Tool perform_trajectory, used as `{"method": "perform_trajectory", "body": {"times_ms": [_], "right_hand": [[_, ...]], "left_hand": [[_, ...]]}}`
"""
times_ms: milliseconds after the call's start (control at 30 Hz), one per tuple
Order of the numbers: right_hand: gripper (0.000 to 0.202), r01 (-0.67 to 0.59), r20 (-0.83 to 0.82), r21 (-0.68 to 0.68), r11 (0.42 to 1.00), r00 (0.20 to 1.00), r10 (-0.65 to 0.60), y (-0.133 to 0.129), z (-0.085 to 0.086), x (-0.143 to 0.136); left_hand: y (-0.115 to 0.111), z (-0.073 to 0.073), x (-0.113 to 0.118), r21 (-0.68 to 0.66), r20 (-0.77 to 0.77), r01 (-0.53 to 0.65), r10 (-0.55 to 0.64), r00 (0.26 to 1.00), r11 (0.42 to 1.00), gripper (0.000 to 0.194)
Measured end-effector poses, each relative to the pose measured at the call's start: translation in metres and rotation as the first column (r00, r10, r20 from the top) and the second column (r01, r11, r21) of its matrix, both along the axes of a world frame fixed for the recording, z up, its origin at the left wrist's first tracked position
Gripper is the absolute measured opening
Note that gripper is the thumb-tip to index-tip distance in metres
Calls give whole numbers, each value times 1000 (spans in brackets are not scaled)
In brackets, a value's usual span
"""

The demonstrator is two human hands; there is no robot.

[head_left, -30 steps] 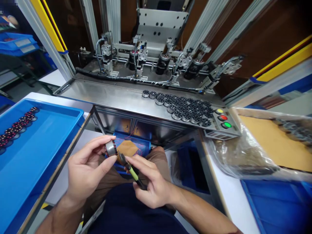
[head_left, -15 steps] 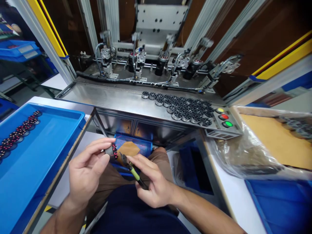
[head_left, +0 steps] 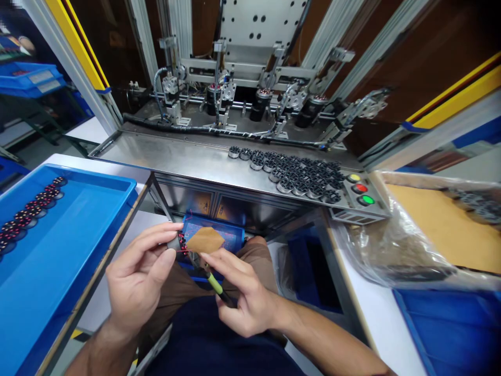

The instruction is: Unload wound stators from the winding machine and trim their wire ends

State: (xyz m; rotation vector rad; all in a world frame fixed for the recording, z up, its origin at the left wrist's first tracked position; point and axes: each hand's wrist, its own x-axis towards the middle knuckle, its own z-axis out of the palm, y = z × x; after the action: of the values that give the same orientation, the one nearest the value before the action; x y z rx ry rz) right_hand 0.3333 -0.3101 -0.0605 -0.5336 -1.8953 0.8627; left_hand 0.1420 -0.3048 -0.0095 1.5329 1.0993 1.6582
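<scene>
Between the thumb and fingers of my left hand [head_left: 139, 274] is a wound motor stator [head_left: 181, 243], turned on its side. Its face with red wire points to the right, and thin red wire ends stick out from it. My right hand [head_left: 245, 292] is closed around a pair of cutting pliers [head_left: 214, 283] with green and black handles. The plier jaws are at the lower edge of the stator, near a red wire; whether they touch it I cannot tell. Below both hands a blue bin [head_left: 235, 233] holds a piece of brown cardboard [head_left: 206, 239].
A blue tray [head_left: 86, 224] with rows of stators [head_left: 33, 210] stands at left. Many black ring parts [head_left: 297, 172] lie on the metal ledge [head_left: 176, 156] beside coloured buttons [head_left: 367, 200]. Behind is a machine with several spindles [head_left: 260, 104]. A plastic-lined box [head_left: 438, 224] stands right.
The pliers have moved slightly left, up to the stator's lower edge. The stator has turned and shifted a little left. On the machine, the back plate and upper clamps have risen.
</scene>
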Motion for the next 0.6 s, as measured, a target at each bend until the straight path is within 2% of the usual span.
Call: {"method": "perform_trajectory", "body": {"times_ms": [600], "right_hand": [[85, 59, 11, 51, 997, 998, -60, 1, -5, 3]], "left_hand": [[-2, -2, -3, 27, -134, 34, -30, 990, 999, 28]]}}
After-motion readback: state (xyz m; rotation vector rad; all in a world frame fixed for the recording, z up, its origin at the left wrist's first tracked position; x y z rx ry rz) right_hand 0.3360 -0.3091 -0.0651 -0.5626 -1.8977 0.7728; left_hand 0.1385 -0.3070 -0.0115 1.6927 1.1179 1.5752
